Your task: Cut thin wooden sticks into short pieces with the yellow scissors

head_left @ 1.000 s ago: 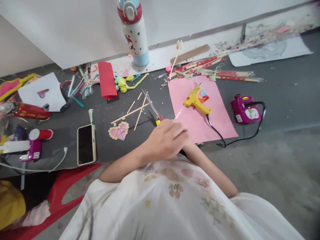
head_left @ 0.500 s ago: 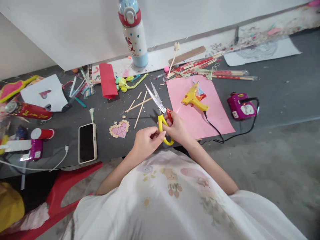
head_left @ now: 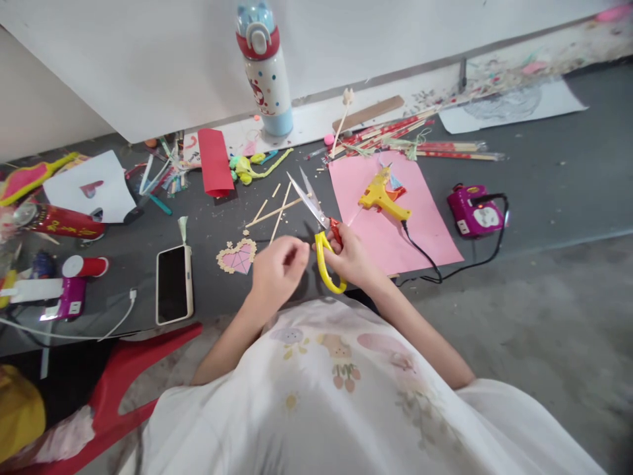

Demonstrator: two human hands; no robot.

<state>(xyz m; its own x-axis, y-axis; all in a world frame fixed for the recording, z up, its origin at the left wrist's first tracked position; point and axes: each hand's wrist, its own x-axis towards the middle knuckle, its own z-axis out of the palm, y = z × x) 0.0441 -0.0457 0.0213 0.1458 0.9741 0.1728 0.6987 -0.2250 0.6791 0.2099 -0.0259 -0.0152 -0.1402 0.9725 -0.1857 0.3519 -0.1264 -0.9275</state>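
Note:
My right hand (head_left: 349, 254) grips a pair of scissors (head_left: 316, 208) by a red and yellow handle; the blades are parted and point away from me. To the left, apart from the scissors, is my left hand (head_left: 279, 267), its fingers curled with thumb and fingertips together; whether something small is between them I cannot make out. Beside it lies a pink heart (head_left: 240, 257) edged with small pale wooden pieces and crossed by dark lines. Thin wooden sticks (head_left: 270, 214) lie on the dark table beyond my left hand, some crossing near the blade tips.
A yellow glue gun (head_left: 383, 194) rests on pink paper (head_left: 425, 244), its cord running to a purple power box (head_left: 477, 211). A bottle (head_left: 270, 86) stands at the back. A phone (head_left: 174, 284), a red can (head_left: 64, 223) and a red chair (head_left: 116, 369) are on the left.
My left hand has moved left, away from the yellow scissor handle, and now partly covers a wooden stick. My right hand still holds the scissors in nearly the same place.

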